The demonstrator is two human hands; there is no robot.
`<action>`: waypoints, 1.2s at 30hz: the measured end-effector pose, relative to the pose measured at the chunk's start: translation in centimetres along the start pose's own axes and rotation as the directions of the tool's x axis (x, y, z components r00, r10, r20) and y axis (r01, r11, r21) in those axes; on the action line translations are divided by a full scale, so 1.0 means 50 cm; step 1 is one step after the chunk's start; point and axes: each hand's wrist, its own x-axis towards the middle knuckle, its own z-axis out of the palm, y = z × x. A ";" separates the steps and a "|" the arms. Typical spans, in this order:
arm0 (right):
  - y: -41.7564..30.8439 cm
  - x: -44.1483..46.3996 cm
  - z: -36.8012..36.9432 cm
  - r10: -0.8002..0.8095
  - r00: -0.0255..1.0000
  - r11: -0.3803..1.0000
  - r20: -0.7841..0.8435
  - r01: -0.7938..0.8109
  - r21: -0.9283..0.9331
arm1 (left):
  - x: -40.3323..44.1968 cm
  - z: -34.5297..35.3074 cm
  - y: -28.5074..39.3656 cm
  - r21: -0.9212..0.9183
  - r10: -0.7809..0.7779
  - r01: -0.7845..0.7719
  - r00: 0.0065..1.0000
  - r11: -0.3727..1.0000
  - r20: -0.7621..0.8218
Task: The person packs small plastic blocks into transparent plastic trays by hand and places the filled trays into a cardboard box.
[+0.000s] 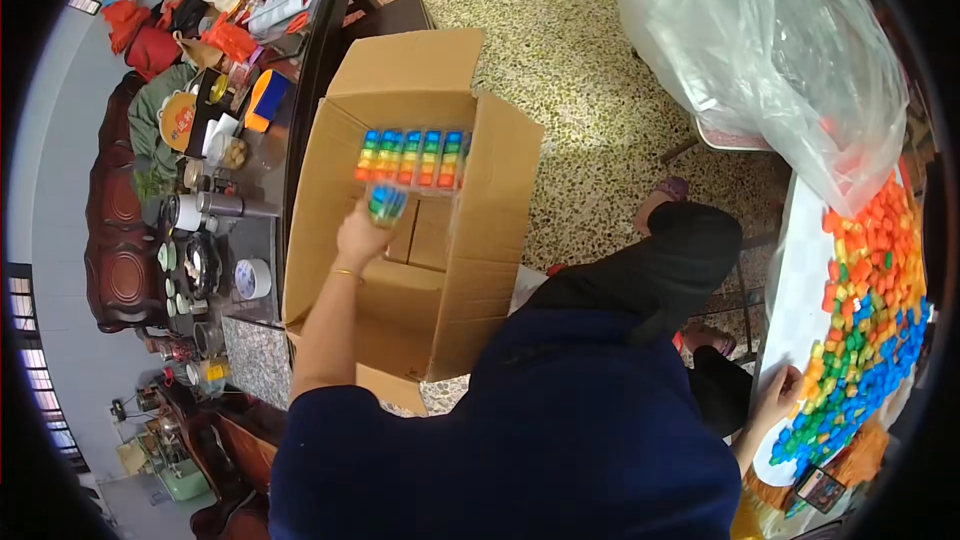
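My left hand (366, 235) is gripping a blurred, blue-and-green pack (386, 203) at ten o'clock; at four, my right hand's (784, 391) finger spread is escaping me; I cannot tell.

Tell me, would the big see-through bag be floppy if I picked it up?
Probably yes: the bag has wrinkles and soft folds all over, so it would likely crumple in your hands. It may feel light for its size, as the plastic looks thin. Its shiny surface might be a bit slippery too.
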 end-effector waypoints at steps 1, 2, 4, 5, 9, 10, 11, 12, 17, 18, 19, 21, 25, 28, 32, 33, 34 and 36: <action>0.003 0.001 -0.003 0.013 1.000 1.000 0.006 -0.013 -0.029 | 0.009 0.052 -0.023 -0.016 -0.023 0.024 0.999 1.000 0.048; 0.004 0.001 -0.007 0.024 1.000 0.998 0.010 -0.023 -0.059 | 0.018 0.101 -0.041 -0.033 -0.044 0.048 0.994 0.998 0.098; 0.008 0.001 -0.013 0.011 1.000 0.997 0.015 -0.010 -0.078 | 0.038 0.218 -0.066 -0.135 -0.020 0.032 0.996 0.990 0.088; 0.011 0.002 -0.014 -0.002 1.000 0.996 0.021 0.004 -0.088 | 0.041 0.254 -0.063 -0.233 0.000 0.016 0.998 0.972 0.067; 0.019 0.000 -0.014 -0.071 0.997 0.995 0.001 0.071 -0.077 | 0.036 0.278 0.006 -0.312 -0.014 0.031 0.998 0.950 0.054; 0.017 -0.001 -0.014 -0.070 0.998 0.996 -0.005 0.069 -0.059 | 0.044 0.284 0.006 -0.314 -0.011 0.029 0.998 0.949 0.059; 0.016 -0.001 -0.013 -0.069 0.998 0.997 -0.009 0.068 -0.039 | 0.056 0.293 -0.002 -0.294 -0.016 0.032 0.998 0.955 0.057; 0.016 0.000 -0.015 -0.068 0.998 0.997 -0.009 0.068 -0.042 | 0.062 0.294 -0.006 -0.274 -0.021 0.036 0.998 0.961 0.055; -0.001 -0.006 -0.009 -0.049 0.999 0.997 -0.007 0.049 -0.053 | 0.071 0.256 -0.006 -0.737 0.003 0.273 0.937 0.618 0.350; -0.001 -0.007 -0.007 -0.046 0.999 0.998 -0.009 0.045 -0.052 | 0.068 0.238 0.003 -0.781 -0.004 0.405 0.889 0.475 0.459; 0.000 -0.008 -0.007 -0.073 0.997 0.996 -0.009 0.073 -0.044 | 0.065 0.227 0.014 -0.780 -0.002 0.403 0.889 0.478 0.458; -0.002 -0.010 -0.003 -0.097 0.995 0.995 -0.012 0.096 -0.035 | 0.060 0.213 0.034 -0.702 0.040 0.407 0.849 0.585 0.526; -0.035 -0.022 -0.001 -0.109 0.994 0.989 0.017 0.110 -0.101 | 0.093 0.258 -0.041 -0.732 0.051 0.457 0.831 0.505 0.554; -0.060 -0.035 0.012 -0.117 0.993 0.986 -0.024 0.113 -0.121 | 0.102 0.261 -0.079 -0.783 -0.002 0.272 0.945 0.559 0.327; -0.119 -0.053 0.029 0.005 0.999 0.997 -0.044 -0.009 -0.081 | 0.142 0.154 -0.077 -0.606 0.060 -0.325 0.908 0.726 -0.414; -0.123 -0.055 0.036 -0.018 0.998 0.997 -0.063 0.014 -0.077 | 0.190 0.127 -0.089 -0.621 -0.016 -0.237 0.928 0.747 -0.373; -0.129 -0.054 0.039 -0.046 0.996 0.997 -0.074 0.041 -0.069 | 0.206 0.091 -0.025 -0.663 0.025 -0.320 0.910 0.676 -0.414; -0.146 -0.051 0.041 -0.093 0.992 0.991 -0.080 0.085 -0.100 | 0.196 -0.024 0.151 -0.685 0.135 -0.473 0.863 0.554 -0.487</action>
